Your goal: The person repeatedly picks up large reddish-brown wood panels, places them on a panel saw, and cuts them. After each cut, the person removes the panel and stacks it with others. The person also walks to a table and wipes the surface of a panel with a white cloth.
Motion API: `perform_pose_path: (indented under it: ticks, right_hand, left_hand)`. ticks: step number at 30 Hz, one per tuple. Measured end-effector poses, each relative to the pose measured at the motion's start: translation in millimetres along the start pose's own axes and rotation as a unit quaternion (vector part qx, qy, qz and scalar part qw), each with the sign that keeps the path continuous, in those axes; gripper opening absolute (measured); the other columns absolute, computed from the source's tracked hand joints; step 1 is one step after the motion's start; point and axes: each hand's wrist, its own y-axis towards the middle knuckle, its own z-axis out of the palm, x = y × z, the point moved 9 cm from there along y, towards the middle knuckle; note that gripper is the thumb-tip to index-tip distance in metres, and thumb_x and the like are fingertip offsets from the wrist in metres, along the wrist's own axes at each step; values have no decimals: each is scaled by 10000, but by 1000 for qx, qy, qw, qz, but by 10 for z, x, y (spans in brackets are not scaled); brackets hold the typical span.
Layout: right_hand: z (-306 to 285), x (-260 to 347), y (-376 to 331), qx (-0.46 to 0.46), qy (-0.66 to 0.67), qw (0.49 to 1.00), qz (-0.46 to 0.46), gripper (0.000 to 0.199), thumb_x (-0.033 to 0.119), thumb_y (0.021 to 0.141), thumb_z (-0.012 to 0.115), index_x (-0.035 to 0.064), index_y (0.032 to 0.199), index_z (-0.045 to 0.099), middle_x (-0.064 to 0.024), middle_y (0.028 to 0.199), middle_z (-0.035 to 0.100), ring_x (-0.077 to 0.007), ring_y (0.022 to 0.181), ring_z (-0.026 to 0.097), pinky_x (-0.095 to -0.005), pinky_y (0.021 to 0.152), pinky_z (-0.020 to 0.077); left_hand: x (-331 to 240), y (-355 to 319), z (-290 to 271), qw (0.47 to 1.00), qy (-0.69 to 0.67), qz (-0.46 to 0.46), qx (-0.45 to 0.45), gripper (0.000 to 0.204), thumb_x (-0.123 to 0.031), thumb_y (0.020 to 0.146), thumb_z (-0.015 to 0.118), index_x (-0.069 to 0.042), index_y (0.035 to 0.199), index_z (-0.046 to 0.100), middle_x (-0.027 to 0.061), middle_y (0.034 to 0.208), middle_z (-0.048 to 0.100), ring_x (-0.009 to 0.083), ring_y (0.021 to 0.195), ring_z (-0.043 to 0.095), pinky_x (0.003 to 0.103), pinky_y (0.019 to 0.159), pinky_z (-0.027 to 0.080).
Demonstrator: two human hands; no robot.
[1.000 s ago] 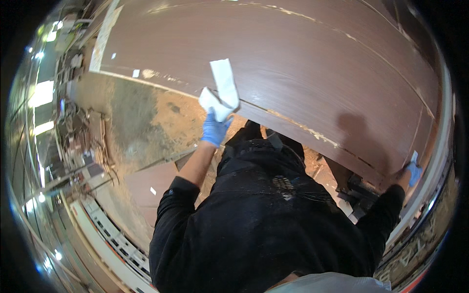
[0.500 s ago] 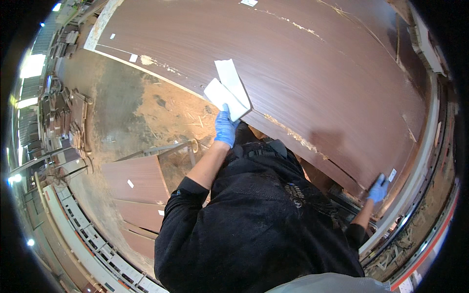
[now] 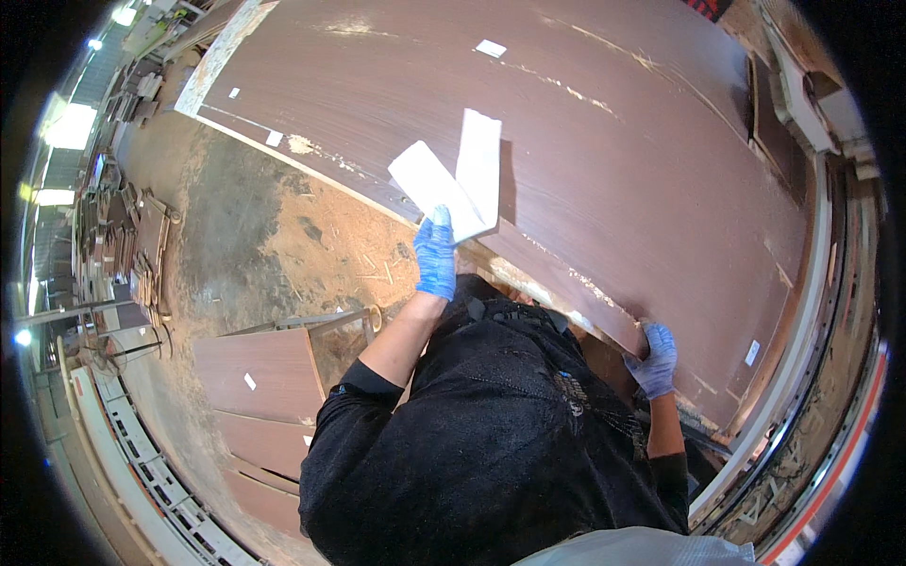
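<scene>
My left hand (image 3: 436,255), in a blue glove, pinches a folded white strip of paper (image 3: 478,179) whose two flaps spread apart over the board. Under it lies a large brown wood-grain board (image 3: 604,179) with sawdust lines across its surface. At the near edge is a narrow brown strip of board (image 3: 576,291). My right hand (image 3: 655,361), gloved too, is closed around this strip's right end. The fingers on its underside are hidden.
Small white labels (image 3: 491,48) dot the big board. A metal rail (image 3: 813,283) curves along the right side. More brown panels (image 3: 260,368) lie at the lower left, beside sawdust-covered floor (image 3: 316,231). Stacked boards (image 3: 146,236) stand farther left.
My right hand has moved left from the board's right corner and taken hold of the narrow strip's end. The paper in my left hand has turned and its flaps have opened wider.
</scene>
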Motion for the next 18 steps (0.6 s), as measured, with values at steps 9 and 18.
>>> perform_pose_path:
  ticks: [9, 18]
  right_hand:
    - [579, 84, 729, 332, 267, 878, 217, 547, 332, 759, 647, 6, 1186, 548, -220, 966, 644, -298, 888, 641, -349, 791, 486]
    - [671, 1187, 2330, 93, -66, 988, 103, 648, 454, 733, 661, 136, 1273, 493, -163, 1232, 532, -344, 1118, 511, -517, 963, 340]
  left_hand:
    - [-1774, 665, -1180, 920, 76, 353, -154, 224, -220, 925, 535, -12, 880, 603, -14, 815, 539, 79, 741, 457, 250, 663, 416]
    - [-2468, 740, -1507, 925, 194, 320, -62, 246, -248, 917, 547, -21, 853, 616, -53, 695, 505, 50, 626, 416, 228, 528, 363]
